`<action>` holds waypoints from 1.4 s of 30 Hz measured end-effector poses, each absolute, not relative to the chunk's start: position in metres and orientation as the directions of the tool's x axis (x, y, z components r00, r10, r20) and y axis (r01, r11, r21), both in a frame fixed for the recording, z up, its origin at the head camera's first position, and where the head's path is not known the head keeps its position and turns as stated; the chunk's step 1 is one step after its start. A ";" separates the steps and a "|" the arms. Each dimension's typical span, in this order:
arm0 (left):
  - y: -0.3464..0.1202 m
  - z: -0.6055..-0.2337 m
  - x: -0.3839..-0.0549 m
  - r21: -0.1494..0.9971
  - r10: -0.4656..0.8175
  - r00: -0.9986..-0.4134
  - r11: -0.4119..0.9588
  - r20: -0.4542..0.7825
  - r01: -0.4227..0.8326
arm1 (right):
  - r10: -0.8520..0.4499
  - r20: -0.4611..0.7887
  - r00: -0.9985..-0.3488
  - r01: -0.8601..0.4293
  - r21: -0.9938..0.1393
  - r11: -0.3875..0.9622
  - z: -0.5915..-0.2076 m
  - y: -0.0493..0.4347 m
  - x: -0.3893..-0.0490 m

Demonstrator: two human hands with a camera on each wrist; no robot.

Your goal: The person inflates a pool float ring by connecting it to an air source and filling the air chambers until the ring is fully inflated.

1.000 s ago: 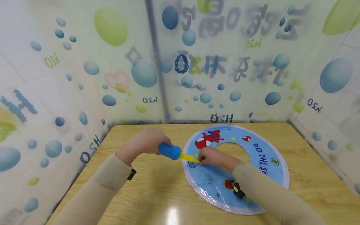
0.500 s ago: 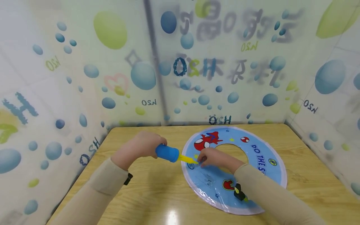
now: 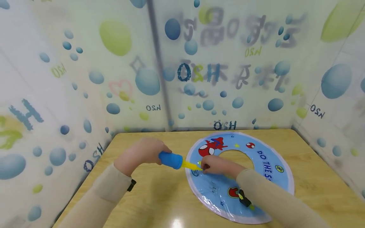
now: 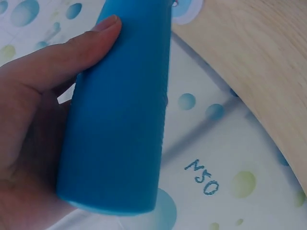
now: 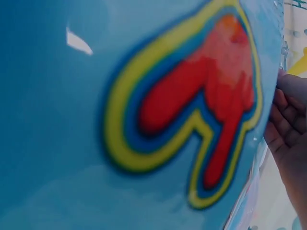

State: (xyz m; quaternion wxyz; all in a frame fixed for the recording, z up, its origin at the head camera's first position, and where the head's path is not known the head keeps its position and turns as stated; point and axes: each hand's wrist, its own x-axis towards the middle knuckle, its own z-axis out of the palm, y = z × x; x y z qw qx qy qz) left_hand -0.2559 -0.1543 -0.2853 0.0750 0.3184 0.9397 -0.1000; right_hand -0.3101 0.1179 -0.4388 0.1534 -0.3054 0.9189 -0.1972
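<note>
In the head view my left hand [image 3: 144, 152] grips a blue hand air pump [image 3: 171, 160] with a tapered yellow nozzle [image 3: 191, 165]. Thumb and fingers wrap the smooth blue barrel [image 4: 117, 110] in the left wrist view. The nozzle points right, its tip close to the fingertips of my right hand [image 3: 216, 165]. That hand pinches the flat, uninflated swim ring [image 3: 203, 186] at its left part; the pinched spot is hidden behind the fingers. In the right wrist view the ring's blue film [image 5: 53, 134] fills most of the frame, with my curled right fingers at its edge.
The swim ring, printed with red cartoon figures and lettering, lies on the right half of a wooden table [image 3: 151, 196]. Bubble-patterned walls [image 3: 194, 104] enclose the table at the back and both sides.
The head view has tilted, so the scene sits slightly lower. The pump has drawn back a little from the right hand, with its nozzle tip still near the fingers. Both grips are unchanged.
</note>
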 end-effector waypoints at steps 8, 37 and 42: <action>-0.126 -0.271 -0.259 -0.312 0.631 -0.762 0.702 -0.146 0.641 | -0.619 -0.162 -0.768 -0.490 -0.474 0.732 -0.440 0.117 -0.306; -0.131 -0.245 -0.277 0.235 0.610 -0.777 0.741 0.157 0.629 | -0.587 -0.161 -0.794 -0.381 -0.621 0.685 -0.441 0.124 -0.305; -0.127 -0.258 -0.278 0.457 0.471 -0.830 0.693 0.298 0.557 | -0.604 -0.148 -0.783 -0.401 -0.622 0.672 -0.444 0.127 -0.307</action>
